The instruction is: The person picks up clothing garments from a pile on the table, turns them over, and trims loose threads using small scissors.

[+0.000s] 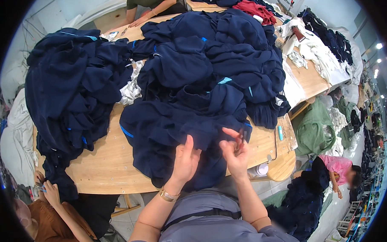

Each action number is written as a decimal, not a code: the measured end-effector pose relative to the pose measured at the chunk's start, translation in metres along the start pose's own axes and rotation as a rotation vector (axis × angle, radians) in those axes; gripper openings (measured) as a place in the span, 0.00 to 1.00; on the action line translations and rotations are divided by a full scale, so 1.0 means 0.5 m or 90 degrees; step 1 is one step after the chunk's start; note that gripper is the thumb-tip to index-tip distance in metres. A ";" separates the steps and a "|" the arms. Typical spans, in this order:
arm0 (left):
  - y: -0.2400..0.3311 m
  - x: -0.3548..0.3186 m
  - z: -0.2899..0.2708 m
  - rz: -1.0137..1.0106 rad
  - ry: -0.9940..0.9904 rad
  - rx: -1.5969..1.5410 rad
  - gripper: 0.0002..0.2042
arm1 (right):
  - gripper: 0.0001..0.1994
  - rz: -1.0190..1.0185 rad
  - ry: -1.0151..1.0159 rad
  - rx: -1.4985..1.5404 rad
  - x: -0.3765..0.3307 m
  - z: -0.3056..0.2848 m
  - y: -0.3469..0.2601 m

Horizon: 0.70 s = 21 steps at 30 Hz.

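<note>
A navy garment with a bright blue strip lies spread on the table before me and hangs over its near edge. My left hand is at its near part, thumb up and fingers curled at the cloth. A little to the right, my right hand is raised over the garment's right side. Its fingers are bent around something small, dark and thin that motion blurs; its kind I cannot make out. The cloth partly hides the left fingertips.
Navy garments are heaped on the wooden table behind and at left. A light-blue capped item lies at the right edge, near a stool. People sit at left, far side and right. A green sack stands at right.
</note>
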<state>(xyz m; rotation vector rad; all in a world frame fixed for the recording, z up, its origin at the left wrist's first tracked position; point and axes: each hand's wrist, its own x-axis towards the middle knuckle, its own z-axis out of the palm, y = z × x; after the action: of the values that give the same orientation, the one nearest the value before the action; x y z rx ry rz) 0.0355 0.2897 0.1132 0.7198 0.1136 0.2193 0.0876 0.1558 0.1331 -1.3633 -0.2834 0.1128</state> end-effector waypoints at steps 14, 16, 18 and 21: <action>0.002 -0.007 -0.009 -0.023 0.012 -0.051 0.22 | 0.09 -0.068 0.104 0.195 0.025 -0.019 0.032; 0.003 -0.002 -0.004 -0.028 0.018 -0.057 0.22 | 0.12 -0.059 0.027 0.221 0.013 -0.038 0.034; 0.004 0.001 0.003 -0.032 0.024 -0.062 0.21 | 0.14 0.012 -0.027 0.142 0.005 -0.042 0.034; 0.003 0.002 0.006 -0.038 0.067 -0.030 0.19 | 0.14 -0.092 -0.037 -0.246 0.009 -0.032 0.025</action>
<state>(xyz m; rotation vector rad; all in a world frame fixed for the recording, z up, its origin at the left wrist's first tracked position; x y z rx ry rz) 0.0366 0.2893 0.1165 0.6577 0.2302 0.2020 0.0971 0.1441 0.1186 -1.7181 -0.4699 -0.0256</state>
